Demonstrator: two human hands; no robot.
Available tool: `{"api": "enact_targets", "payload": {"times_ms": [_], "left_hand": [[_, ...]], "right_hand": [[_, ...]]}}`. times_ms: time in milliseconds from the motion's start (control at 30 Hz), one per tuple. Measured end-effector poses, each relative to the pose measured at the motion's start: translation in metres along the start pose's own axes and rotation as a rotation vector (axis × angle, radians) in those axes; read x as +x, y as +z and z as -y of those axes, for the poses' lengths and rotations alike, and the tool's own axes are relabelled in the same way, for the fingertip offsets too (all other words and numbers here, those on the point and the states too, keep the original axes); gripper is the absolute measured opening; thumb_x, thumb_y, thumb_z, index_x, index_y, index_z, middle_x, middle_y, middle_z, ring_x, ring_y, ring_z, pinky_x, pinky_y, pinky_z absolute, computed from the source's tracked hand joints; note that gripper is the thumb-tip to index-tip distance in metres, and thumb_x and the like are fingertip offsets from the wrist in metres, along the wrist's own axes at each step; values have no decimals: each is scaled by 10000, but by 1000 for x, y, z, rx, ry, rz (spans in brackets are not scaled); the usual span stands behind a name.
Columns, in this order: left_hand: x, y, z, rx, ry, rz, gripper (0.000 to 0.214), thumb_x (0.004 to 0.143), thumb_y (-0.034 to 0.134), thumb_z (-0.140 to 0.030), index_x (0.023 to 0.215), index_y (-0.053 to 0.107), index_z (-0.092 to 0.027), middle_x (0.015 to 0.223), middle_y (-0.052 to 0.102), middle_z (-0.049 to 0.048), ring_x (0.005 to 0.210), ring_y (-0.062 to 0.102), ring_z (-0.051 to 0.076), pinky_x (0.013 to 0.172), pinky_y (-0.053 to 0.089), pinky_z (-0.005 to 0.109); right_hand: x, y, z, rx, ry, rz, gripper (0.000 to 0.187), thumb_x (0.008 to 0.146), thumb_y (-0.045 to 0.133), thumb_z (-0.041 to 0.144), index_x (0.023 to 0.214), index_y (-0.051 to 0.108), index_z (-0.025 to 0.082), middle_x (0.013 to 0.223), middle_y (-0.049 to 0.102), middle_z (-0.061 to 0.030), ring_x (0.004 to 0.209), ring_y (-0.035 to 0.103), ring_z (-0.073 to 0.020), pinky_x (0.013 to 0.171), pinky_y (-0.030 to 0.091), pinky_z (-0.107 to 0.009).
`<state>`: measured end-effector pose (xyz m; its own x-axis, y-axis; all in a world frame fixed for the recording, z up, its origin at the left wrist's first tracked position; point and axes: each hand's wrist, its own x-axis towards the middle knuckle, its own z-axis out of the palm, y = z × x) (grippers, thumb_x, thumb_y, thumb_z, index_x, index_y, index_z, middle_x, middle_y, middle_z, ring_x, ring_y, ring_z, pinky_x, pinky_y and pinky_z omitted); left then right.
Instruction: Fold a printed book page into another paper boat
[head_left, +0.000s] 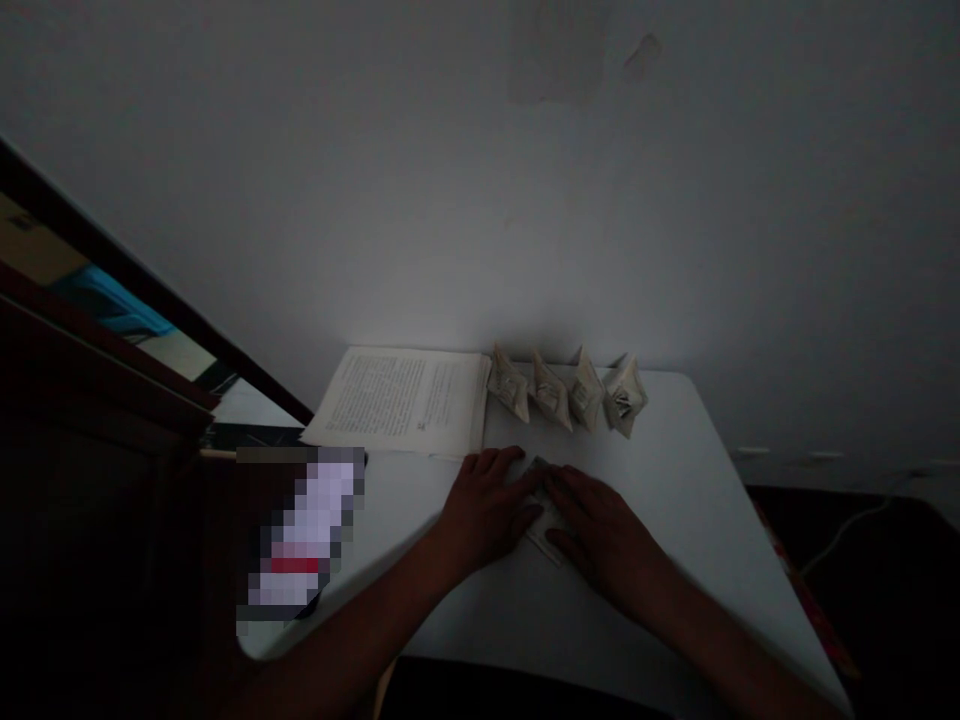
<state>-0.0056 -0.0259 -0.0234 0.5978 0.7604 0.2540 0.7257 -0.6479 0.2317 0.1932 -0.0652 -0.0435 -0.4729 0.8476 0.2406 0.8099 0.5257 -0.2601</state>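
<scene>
Both my hands lie flat on a white table (675,500), pressing down a folded piece of printed paper (545,522). My left hand (484,510) covers its left part and my right hand (600,530) covers its right part; only a narrow strip of the paper shows between and below the fingers. Beyond the hands, several folded paper shapes (566,392) stand in a row near the wall. An open book (405,400) with printed pages lies to their left.
The scene is dim. A plain wall (480,180) rises right behind the table. A dark wooden frame (112,330) runs diagonally at the left. A blurred-out object (300,535) sits at the table's left edge. A cable (847,525) lies on the floor at right.
</scene>
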Motion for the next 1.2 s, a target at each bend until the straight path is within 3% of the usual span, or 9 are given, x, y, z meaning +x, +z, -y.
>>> {"api": "enact_targets", "payload": {"times_ms": [233,500,733,867,967,1100,1200], "left_hand": [[19,6,2,25,-26,2,460,822,529,-468,1225,485,-249,1121,514,77,968,476,243,820,398,413],[30,8,11,104,-1,11,198,836,551,-375,912,580,-194,939,539,57,875,492,206,761,411,356],[13,7,10,144,0,-38,141,867,495,-268,788,552,-167,827,551,63,803,510,207,712,432,360],[-5,-8,2,-94,18,-62,104,859,477,-210,897,560,-161,909,575,76,865,530,197,782,448,366],[-17,-20,-2,-285,145,-16,330,803,558,-253,1123,512,-188,1127,544,94,1052,491,221,896,426,391],[-21,-20,-1,-311,215,55,564,725,656,-380,1230,460,-222,1261,482,106,1155,435,261,949,397,436],[-20,-14,1,-267,233,34,514,723,663,-420,1176,512,-230,1229,506,96,1109,466,253,915,422,413]], "right_hand": [[0,1,-3,9,-22,6,522,836,531,281,1331,411,168,1357,454,-125,1241,405,-272,998,379,-479],[5,-15,-20,112,-69,33,589,813,581,284,1354,370,188,1346,470,-108,1245,406,-241,1008,376,-455],[-4,-27,-22,148,-86,-88,286,845,540,212,1127,588,198,1131,612,-101,1058,554,-222,905,474,-408],[-17,-30,-15,193,-100,-105,249,834,573,240,1072,605,177,1053,632,-105,1011,570,-219,861,498,-379],[-22,-31,-14,201,-120,-108,270,804,619,253,1063,612,177,1045,636,-103,1017,568,-227,866,493,-383],[-21,-28,-17,197,-141,-108,241,805,620,255,1033,628,177,1007,648,-91,991,579,-219,867,488,-380],[-17,-27,-18,192,-147,-100,224,819,604,254,1027,630,176,993,648,-88,979,577,-214,859,486,-378]]}}
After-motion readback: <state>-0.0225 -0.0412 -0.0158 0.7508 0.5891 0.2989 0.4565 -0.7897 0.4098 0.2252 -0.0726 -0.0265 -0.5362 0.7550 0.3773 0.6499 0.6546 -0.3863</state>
